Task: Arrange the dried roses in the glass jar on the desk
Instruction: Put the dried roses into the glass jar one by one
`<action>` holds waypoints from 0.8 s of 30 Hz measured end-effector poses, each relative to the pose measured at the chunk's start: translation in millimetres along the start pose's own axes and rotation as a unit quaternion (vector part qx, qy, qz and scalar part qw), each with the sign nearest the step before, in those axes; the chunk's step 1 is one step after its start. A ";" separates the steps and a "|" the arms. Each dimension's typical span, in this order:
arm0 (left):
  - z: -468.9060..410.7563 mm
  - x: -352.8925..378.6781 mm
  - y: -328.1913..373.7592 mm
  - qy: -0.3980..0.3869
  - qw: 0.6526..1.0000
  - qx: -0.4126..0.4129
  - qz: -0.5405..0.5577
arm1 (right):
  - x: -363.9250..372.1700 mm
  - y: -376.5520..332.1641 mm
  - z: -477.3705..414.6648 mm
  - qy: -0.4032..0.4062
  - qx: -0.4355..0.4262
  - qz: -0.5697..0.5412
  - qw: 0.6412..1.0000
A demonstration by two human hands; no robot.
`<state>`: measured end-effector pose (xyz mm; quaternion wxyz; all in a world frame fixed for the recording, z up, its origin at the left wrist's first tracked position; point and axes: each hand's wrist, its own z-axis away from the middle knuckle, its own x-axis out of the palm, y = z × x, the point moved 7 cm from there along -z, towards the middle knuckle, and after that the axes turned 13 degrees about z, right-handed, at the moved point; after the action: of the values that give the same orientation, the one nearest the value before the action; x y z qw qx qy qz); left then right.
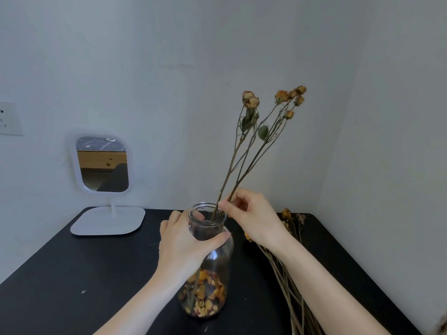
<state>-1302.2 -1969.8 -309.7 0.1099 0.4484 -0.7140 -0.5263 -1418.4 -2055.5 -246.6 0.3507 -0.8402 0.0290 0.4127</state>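
From the head view, my left hand is wrapped around the neck of the glass jar, thumb across the front and fingers curled behind it, holding it upright on the black desk. Below my left palm, the bottom of the jar is filled with loose dried petals. My right hand sits just right of the jar's mouth, thumb and fingertips pinched on a thin stem of the dried roses. From my fingertips the stems drop left into the jar's opening, and above my fingers they lean up and to the right, branching into small faded orange buds against the white wall. Under and beyond my right wrist, more dried rose stems lie flat on the desk, their buds pointing toward the far edge near the wall. Well to the left of my left hand, a white tabletop mirror stands on its flat base at the back of the desk.
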 end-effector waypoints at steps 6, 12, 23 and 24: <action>0.9 4.9 0.2 0.014 0.999 -0.024 -0.025 | 1.9 5.0 -1.4 0.008 0.005 -0.004 1.000; 2.6 8.9 2.8 0.040 0.997 -0.057 -0.024 | -9.9 7.1 -3.6 0.061 0.033 -0.087 0.994; 5.4 8.8 3.6 0.069 0.995 -0.063 -0.022 | -12.8 8.8 -5.3 0.072 0.031 -0.065 0.995; 5.9 8.7 4.4 0.068 0.995 -0.065 -0.019 | -12.2 8.8 -5.7 0.069 0.031 -0.067 0.995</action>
<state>-1313.3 -1972.3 -311.2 0.1770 0.4882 -0.6605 -0.5422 -1425.6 -2068.6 -240.6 0.4004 -0.8556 0.0099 0.3279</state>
